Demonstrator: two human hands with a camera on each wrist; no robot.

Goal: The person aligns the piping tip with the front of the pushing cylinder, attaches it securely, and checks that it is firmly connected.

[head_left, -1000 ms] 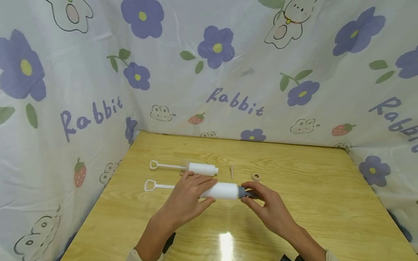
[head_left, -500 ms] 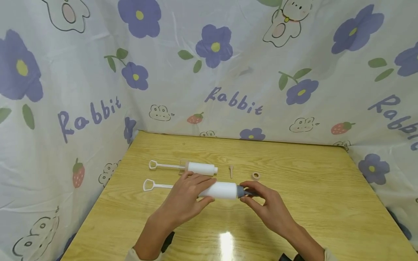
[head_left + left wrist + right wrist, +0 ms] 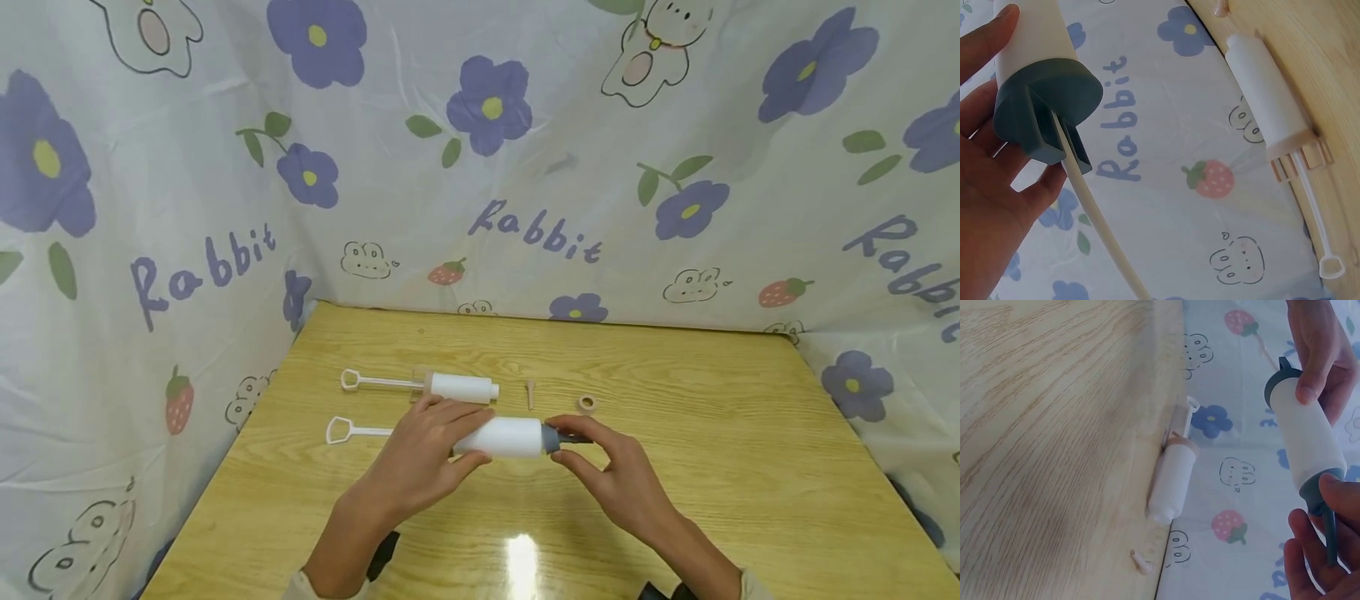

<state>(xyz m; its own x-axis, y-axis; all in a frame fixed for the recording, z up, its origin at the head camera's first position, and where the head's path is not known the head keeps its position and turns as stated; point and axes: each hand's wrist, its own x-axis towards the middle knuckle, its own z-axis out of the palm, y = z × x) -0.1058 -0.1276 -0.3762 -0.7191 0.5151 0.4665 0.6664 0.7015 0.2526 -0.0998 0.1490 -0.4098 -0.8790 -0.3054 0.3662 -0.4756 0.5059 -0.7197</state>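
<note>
My left hand (image 3: 423,450) grips a white syringe-like tube (image 3: 498,437), fingers over its top and thumb on the near side. A thin white plunger rod with a loop handle (image 3: 340,430) sticks out of its left end, through the dark teal end cap (image 3: 1047,100). At the tube's other end, my right hand (image 3: 622,479) pinches the blue-grey nozzle cap (image 3: 551,438) between thumb and fingers. The cap's narrow dark spout (image 3: 1329,537) points away from the tube, past the fingers. Both hands hold the tube above the table.
A second, smaller white tube (image 3: 459,387) with a beige collar and loop-handled plunger lies behind the held one. To its right on the wooden table (image 3: 712,433) are a small beige nozzle (image 3: 530,394) and a beige ring (image 3: 587,404). A printed curtain (image 3: 405,192) encloses the table.
The nozzle cap has turned a little in my right fingers, and its spout shows more clearly between them. The tube and left hand have barely shifted.
</note>
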